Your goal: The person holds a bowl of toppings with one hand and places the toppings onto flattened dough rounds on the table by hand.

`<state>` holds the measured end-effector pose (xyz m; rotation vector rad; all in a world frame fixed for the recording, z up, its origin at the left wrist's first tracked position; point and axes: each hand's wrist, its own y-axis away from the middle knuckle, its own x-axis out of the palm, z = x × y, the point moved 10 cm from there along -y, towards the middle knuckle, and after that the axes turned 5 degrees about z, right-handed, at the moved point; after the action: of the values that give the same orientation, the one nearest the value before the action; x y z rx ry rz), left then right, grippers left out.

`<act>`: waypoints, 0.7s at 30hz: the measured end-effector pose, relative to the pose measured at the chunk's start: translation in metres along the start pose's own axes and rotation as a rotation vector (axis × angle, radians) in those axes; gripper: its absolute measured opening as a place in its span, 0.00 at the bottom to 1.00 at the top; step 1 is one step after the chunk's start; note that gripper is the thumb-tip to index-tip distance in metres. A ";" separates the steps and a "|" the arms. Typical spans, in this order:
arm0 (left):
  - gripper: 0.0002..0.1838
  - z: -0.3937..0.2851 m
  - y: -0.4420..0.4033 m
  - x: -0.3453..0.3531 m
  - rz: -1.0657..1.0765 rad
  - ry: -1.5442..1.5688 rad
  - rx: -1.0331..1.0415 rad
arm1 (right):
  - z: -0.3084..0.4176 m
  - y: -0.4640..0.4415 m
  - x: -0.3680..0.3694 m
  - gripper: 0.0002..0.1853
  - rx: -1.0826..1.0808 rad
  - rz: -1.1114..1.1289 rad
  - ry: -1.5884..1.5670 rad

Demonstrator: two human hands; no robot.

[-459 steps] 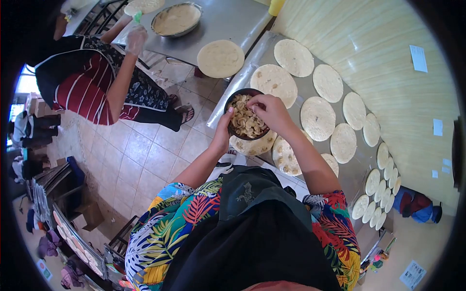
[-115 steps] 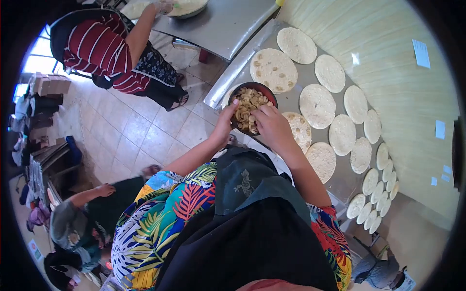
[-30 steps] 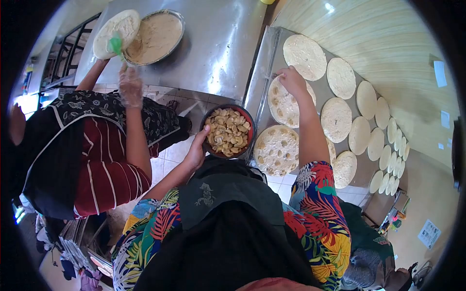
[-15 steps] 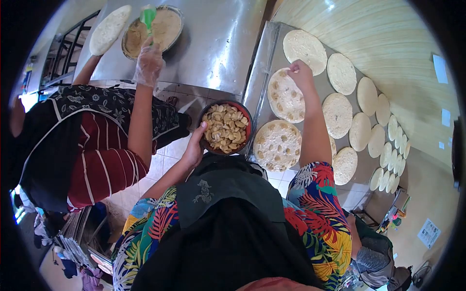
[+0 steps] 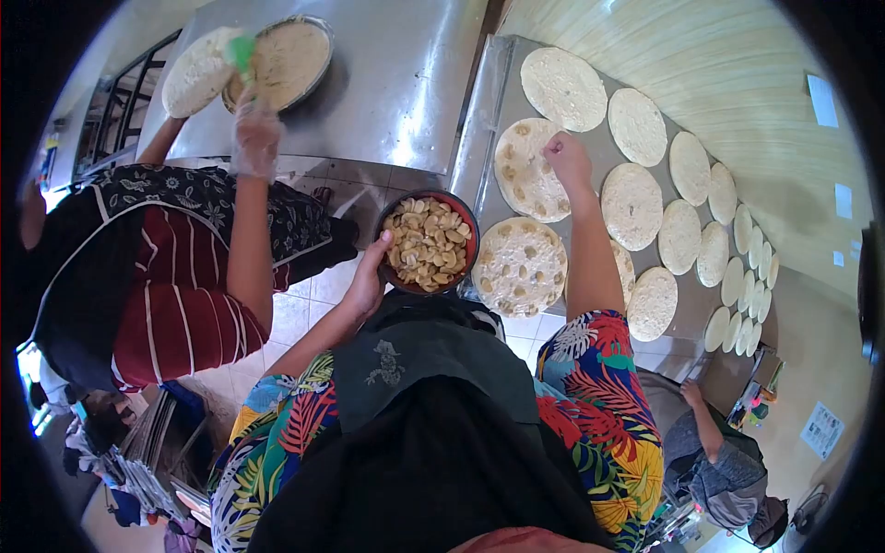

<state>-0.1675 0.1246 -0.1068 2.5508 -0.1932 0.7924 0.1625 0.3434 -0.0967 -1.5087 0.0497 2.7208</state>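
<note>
My left hand (image 5: 367,278) grips the side of a dark bowl with a red inside (image 5: 473,241), its thumb over the rim. Sliced mushrooms (image 5: 426,241) fill the bowl. My right hand (image 5: 568,161) is pinched closed above a round, cream-coated flatbread base (image 5: 518,175), near its upper right part. Whatever the fingertips hold is hidden. Mushroom slices lie around the outer part of this base. Closer to me, another round base (image 5: 519,269) has slices scattered across it.
More coated rounds (image 5: 631,205) cover the metal table (image 5: 576,152) to the right, along a wall. At left, a co-worker's gloved hand (image 5: 256,143) holds a green spatula (image 5: 241,53) against a raised round (image 5: 198,74), beside a pan of spread (image 5: 295,64). Another person (image 5: 719,470) is at lower right.
My right hand has moved from the base's upper edge inward over its surface. The co-worker's spatula has gone from the pan to the raised round. My left hand stays on the bowl.
</note>
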 end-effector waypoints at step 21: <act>0.33 0.004 0.006 0.008 -0.019 0.003 0.034 | -0.060 0.041 -0.027 0.10 0.247 0.123 -1.292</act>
<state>-0.1607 0.1170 -0.1033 2.5790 -0.1562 0.7987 0.2259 0.2995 -0.1045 0.4467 0.4070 3.0277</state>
